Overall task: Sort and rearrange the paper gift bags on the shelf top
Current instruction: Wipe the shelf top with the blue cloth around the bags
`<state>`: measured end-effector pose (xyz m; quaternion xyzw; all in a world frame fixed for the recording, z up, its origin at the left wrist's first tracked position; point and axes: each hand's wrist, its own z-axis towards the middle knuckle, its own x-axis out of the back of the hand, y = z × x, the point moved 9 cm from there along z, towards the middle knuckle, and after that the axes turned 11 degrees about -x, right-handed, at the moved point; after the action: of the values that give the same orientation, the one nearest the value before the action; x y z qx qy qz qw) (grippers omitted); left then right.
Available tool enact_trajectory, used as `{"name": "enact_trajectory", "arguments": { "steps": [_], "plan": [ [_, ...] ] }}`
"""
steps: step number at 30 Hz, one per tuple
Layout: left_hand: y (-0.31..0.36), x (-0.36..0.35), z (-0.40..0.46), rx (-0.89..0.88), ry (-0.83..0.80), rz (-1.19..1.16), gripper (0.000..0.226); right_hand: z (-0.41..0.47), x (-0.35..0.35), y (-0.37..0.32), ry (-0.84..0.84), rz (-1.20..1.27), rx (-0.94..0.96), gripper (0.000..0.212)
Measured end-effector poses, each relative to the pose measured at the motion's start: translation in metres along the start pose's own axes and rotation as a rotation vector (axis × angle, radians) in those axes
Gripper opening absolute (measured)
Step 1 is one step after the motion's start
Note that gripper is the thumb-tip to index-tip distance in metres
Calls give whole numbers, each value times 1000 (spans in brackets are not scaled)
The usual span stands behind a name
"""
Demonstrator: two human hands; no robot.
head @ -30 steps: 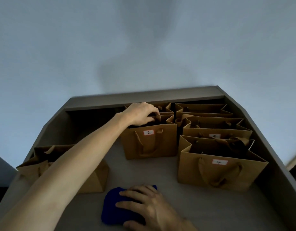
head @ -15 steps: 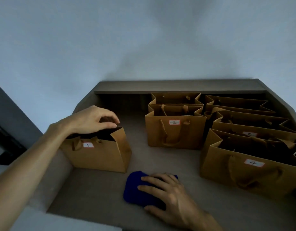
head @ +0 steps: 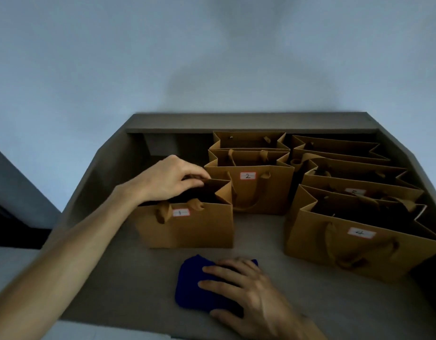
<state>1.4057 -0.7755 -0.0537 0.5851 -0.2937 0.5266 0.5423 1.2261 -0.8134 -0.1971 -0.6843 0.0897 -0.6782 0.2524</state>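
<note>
Seven kraft paper gift bags stand on the grey shelf top (head: 128, 271). The left hand (head: 167, 179) pinches the back rim of bag 1 (head: 187, 225), just left of and in front of bag 2 (head: 251, 190). Bag 4 (head: 354, 244) fronts the right-hand row. The right hand (head: 246, 288) lies spread on one blue cloth (head: 194, 285)

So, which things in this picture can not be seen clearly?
- Head view: the rearmost left bag shows no label; the bag marked 2 hides its front.
- The label between bag 2 and the bag marked 4 is half covered and too dim to read surely.
- The left hand hides its grip on the far rim of the bag marked 1.
- The right hand covers part of the blue cloth.
</note>
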Motion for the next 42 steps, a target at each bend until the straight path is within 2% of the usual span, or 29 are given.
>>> {"name": "enact_trajectory", "arguments": {
  "steps": [6, 9, 13, 16, 18, 20, 22, 25, 27, 29, 31, 33, 36, 39, 42],
  "plan": [
    [49, -26, 65, -164, -7, 69, 29, -1, 1, 0, 3, 7, 2, 49],
    [58, -35, 82, -175, -3, 79, 30, -1, 3, 0, 25, 10, 10, 48],
    [61, -41, 85, -181, 17, 94, 32, -2, 5, -2, 43, 29, 32, 48],
    [65, -33, 66, -192, 95, 76, 32, -4, 10, -2, 68, 105, 59, 45],
    [74, -19, 40, -252, 238, 86, 29, -7, 18, 4, 147, 179, 45, 39],
    [85, -8, 6, -283, 393, 38, 25, -16, 31, 13, 318, 208, 12, 30],
    [94, -14, -26, -282, 451, -81, 22, -30, 44, 25, 503, 258, -41, 23],
    [93, -60, -55, -177, 354, -249, 23, -43, 58, 52, 620, 444, -244, 25],
    [88, -111, -69, -41, 188, -320, 32, -46, 55, 72, 606, 615, -424, 27],
    [88, -155, -84, 12, 23, -101, 47, -45, 51, 79, 571, 710, -542, 19],
    [89, -174, -96, -2, -21, 115, 52, -42, 48, 81, 512, 748, -616, 13],
    [83, -169, -105, 11, 7, 140, 50, -35, 42, 81, 416, 713, -665, 15],
    [58, -155, -133, 104, 47, 121, 49, -27, 36, 73, 388, 499, -556, 17],
    [5, -133, -186, 315, 111, 160, 50, -21, 32, 49, 449, 234, -272, 29],
    [-51, -103, -235, 573, 203, 215, 61, -9, 12, 26, 372, 11, -42, 32]
  ]
}}
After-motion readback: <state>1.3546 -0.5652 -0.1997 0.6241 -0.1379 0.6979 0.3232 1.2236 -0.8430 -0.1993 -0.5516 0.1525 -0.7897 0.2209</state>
